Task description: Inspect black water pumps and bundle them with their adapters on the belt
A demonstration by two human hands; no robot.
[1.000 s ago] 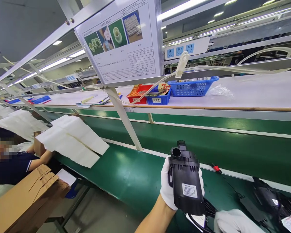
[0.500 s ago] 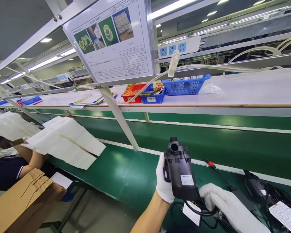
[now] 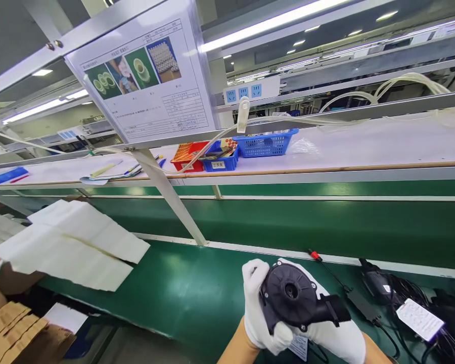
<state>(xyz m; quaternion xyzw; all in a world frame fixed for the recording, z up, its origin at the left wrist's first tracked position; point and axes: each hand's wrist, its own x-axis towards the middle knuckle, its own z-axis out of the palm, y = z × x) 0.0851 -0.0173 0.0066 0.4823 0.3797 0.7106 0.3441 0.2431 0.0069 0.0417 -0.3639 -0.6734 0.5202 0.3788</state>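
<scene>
Both of my white-gloved hands are on a black water pump, whose round face with a central hole is turned up toward me. A ribbed outlet sticks out of it to the right. My left hand grips the left side, thumb curled at the lower edge. Behind the pump and along its right side is my right hand, its fingers partly hidden by the housing. Below the pump a printed white tag and some black cable show.
To the right lie more black pumps with coiled cables, a white card, an adapter and a red-tipped plug. White foam sheets lie left, near cardboard and another person's arm. A slanted post stands mid-bench.
The pump has been turned from showing its labelled side to showing its round face. My right hand has left the cable and now holds the pump. The view has shifted right.
</scene>
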